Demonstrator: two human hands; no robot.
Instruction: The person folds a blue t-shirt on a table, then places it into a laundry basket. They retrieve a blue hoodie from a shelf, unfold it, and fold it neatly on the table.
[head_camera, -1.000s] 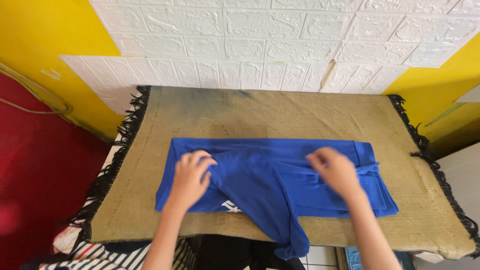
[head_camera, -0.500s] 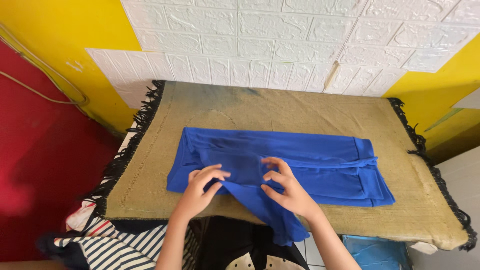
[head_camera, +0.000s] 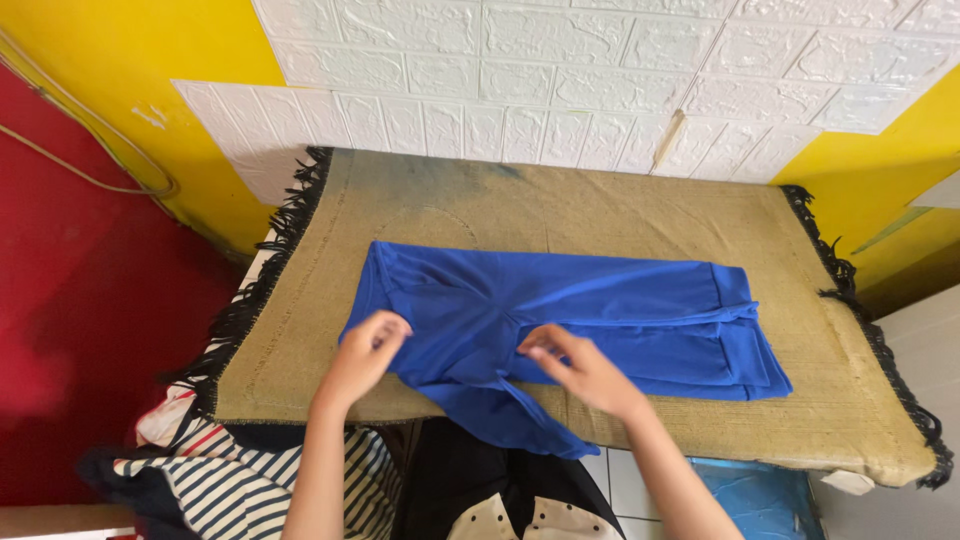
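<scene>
Garment (head_camera: 600, 320), blue, lies flat on the bench (head_camera: 620, 215), spread across the middle of the tan mat, its long side parallel to the near edge. It appears already doubled lengthwise, with layered edges showing toward the right end. One loose flap hangs over the near edge and is not yet laid in; judged from this, folding is partly done and the left end remains to be dealt with.

Left hand (head_camera: 365, 350) rests on the garment's near left corner, fingers curled on the cloth; whether it pinches the fabric cannot be told. Right hand (head_camera: 585, 370) lies at the near edge by the middle, fingers bent, apparently pressing rather than clenched.

Hidden: the flap's lower tip against dark clothing, the underside layers, and the kind of garment. Striped cloth (head_camera: 240, 480) at the near left corner is cut off.
</scene>
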